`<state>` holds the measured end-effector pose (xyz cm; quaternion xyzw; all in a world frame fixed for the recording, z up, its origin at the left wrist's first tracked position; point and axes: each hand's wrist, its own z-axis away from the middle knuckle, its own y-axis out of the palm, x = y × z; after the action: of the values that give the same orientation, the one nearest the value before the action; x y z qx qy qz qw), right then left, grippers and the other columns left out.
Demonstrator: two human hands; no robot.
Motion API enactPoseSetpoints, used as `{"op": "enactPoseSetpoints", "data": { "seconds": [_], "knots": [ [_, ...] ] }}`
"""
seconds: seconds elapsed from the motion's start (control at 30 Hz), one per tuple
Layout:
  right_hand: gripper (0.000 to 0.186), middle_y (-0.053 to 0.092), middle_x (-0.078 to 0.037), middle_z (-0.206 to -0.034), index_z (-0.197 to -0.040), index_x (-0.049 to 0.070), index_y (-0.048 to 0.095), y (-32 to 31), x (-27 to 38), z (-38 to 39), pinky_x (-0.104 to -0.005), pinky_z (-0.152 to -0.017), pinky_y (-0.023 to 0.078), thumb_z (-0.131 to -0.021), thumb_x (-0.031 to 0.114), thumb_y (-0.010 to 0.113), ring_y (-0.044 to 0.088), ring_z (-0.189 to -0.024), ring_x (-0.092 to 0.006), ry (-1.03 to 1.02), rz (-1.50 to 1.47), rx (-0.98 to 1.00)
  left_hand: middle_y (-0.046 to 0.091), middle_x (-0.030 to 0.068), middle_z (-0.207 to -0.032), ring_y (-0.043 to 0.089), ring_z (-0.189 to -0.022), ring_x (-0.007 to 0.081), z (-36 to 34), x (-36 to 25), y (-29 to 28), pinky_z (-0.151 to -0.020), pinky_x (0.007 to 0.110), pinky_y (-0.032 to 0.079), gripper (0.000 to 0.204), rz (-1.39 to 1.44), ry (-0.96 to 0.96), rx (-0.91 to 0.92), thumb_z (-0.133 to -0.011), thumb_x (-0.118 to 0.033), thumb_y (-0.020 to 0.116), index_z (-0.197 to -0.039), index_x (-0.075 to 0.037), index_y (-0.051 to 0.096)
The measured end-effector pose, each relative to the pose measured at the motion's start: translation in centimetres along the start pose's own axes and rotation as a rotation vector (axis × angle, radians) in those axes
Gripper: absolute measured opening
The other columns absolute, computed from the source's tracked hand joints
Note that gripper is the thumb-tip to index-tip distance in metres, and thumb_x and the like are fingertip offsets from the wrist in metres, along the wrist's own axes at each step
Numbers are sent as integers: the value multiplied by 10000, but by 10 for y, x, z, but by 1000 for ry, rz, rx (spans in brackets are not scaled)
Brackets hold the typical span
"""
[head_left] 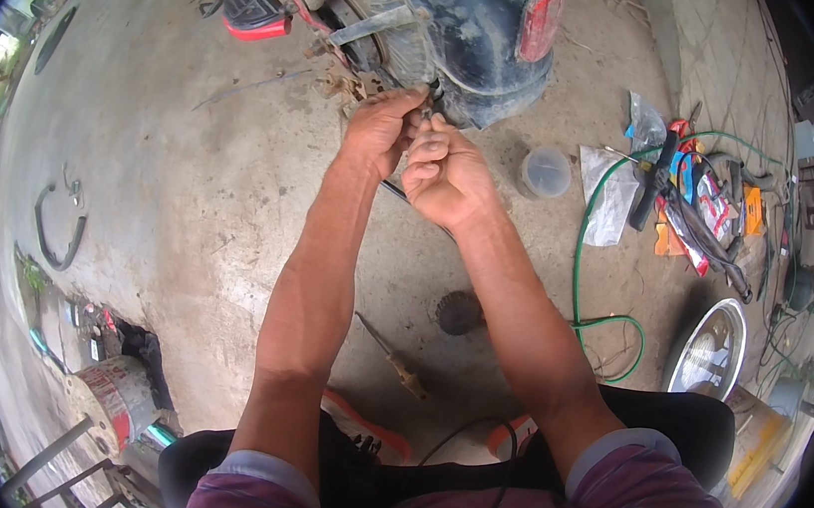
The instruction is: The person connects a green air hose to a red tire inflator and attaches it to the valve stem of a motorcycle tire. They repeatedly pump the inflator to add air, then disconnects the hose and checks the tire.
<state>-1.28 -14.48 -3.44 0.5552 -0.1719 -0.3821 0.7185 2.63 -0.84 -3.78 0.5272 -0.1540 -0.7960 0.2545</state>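
Head view shows the left hand [378, 135] and right hand [448, 173] close together, both curled, at the near edge of a muddy dark fender [465, 10] bearing a red light [540, 24]; what either grasps, I cannot tell.

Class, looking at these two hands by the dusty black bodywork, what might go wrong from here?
1. The left hand and right hand are close beside the dusty black vehicle bodywork, whose edge might scrape them.
2. The slender metal tool with a yellowish handle lies loose on the grey concrete floor near the orange-edged shoes, so it might get stepped on.
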Motion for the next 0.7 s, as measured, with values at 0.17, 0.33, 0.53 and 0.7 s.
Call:
{"op": "enactPoseSetpoints", "data": {
  "seconds": [0.17,0.33,0.53,0.7],
  "knots": [
    [193,632,73,-766,-1020,107,649,1,4,-6,-222,-511,471,-1079,283,594,636,-644,-65,138,-117,62,665,24,-781,598,-687,112,4,-2,3,-608,268,507,151,56,12,22,-962,-118,765,-844,-63,688],
    [267,653,26,-807,-1048,30,687,-5,11,-7,-269,-616,538,-1085,266,569,678,-712,-112,252,-147,223,686,49,-914,643,-796,147,9,-5,5,-693,295,558,80,33,0,20,-988,-109,711,-983,-34,684],
    [272,614,43,-759,-1001,58,667,-8,10,-12,-256,-579,493,-1097,286,553,625,-651,-94,167,-62,211,694,41,-837,634,-725,131,8,-5,7,-630,294,542,109,49,-4,3,-975,-100,746,-892,-46,698],
    [223,564,63,-701,-939,103,657,7,-2,-9,-246,-543,411,-1045,300,659,524,-580,-71,-131,305,-131,685,27,-830,621,-694,129,4,-4,5,-608,289,523,119,20,13,9,-963,-139,766,-898,-68,696]
  ]
}}
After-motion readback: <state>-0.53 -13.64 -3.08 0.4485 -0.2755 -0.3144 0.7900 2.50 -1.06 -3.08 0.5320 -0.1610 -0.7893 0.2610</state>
